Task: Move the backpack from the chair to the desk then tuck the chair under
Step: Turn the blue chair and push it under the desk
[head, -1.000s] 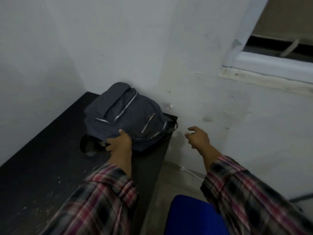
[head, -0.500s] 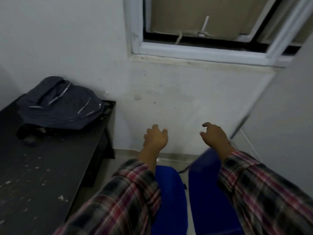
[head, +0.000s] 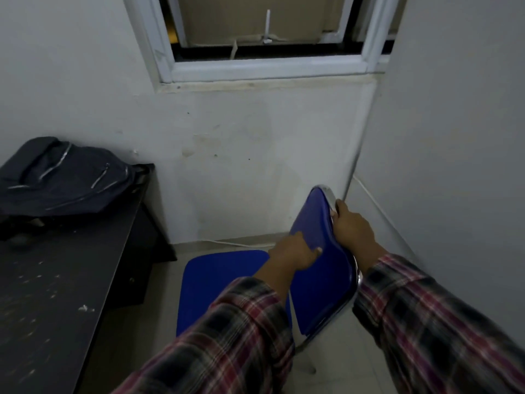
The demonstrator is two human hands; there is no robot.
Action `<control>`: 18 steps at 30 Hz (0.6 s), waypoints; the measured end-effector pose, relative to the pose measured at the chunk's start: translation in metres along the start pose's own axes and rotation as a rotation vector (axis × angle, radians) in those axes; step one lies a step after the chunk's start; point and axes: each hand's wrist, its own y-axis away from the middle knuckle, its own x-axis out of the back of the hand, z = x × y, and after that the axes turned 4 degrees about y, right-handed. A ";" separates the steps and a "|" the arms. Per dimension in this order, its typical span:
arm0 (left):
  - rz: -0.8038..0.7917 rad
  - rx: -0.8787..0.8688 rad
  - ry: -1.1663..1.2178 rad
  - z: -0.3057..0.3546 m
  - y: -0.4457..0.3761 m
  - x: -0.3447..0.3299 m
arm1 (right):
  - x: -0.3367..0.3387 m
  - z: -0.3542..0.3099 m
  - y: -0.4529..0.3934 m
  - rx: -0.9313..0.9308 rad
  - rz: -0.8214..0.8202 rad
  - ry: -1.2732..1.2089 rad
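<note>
Both hands are gripping the blue padded chair's backrest [head: 321, 265]: the right hand [head: 353, 227] is wrapping its chrome edge, the left hand [head: 292, 255] is pressing the front. A second ago they were leaving the dark grey zippered backpack [head: 65, 180], now lying on the black desk [head: 56, 294] against the wall; tucking is starting.

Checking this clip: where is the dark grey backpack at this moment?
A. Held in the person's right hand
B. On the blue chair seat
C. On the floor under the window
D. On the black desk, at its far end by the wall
D: the dark grey backpack lies on the black desk by the wall, while both hands are on the blue chair's backrest.
</note>
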 end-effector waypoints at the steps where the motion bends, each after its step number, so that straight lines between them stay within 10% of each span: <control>1: -0.047 -0.008 0.007 0.002 0.009 -0.011 | 0.000 0.004 0.007 -0.012 0.009 0.000; 9: -0.262 -0.059 0.029 0.010 0.085 -0.092 | 0.014 0.043 0.087 -0.151 -0.026 -0.005; 18: -0.067 -0.026 -0.112 0.058 0.127 -0.163 | 0.050 0.074 0.150 -0.452 -0.398 -0.330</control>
